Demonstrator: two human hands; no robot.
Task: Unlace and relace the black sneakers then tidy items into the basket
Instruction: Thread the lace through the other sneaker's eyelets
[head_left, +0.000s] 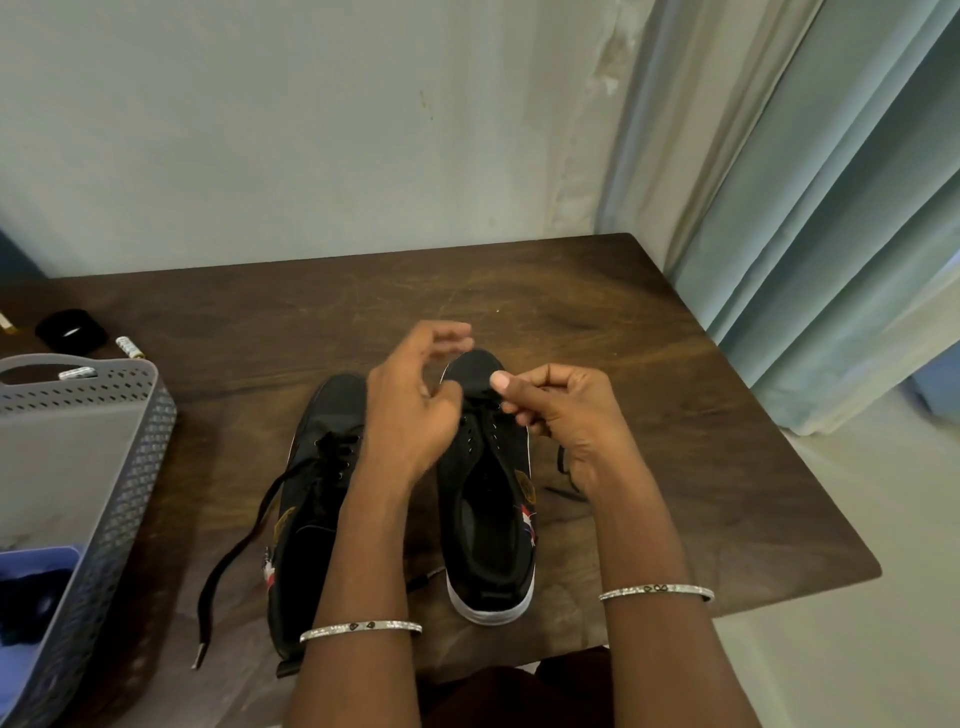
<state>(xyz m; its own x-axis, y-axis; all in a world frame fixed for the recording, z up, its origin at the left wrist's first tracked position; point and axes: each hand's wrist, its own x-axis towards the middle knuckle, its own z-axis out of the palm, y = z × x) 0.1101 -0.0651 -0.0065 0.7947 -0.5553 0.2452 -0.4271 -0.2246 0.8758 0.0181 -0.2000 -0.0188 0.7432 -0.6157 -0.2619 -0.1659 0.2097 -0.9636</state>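
The black canvas sneaker with a white rubber sole (488, 519) stands on the dark, wood-grained surface (675, 415), toe pointing away from the person and heel close, probably so that its two rows of eyelets face up within easy reach. Most of those eyelets are bare. Only the pair nearest the toe seems to carry the flat black lace (562, 460), so relacing looks barely begun.

The right hand (556, 415) has a narrow grip, thumb and curled fingers pinching that lace just above the toe eyelets, and the slack drops over the shoe's side onto the wood. The left hand (410, 410) hovers over the same toe with its fingers loosely bent. It is blurred, so whether its grip holds the other lace end cannot be told.

Just beside the first shoe, on the person's left, lies the second black sneaker (311, 545). Its woven lace (241, 540) is partly threaded and trails out to a metal-tipped end.

The grey perforated plastic basket (156, 395) waits at the left edge, well apart from the shoes. Behind it sit a small white cylinder (129, 347) and a round black object (70, 330), probably the things to tidy away later.
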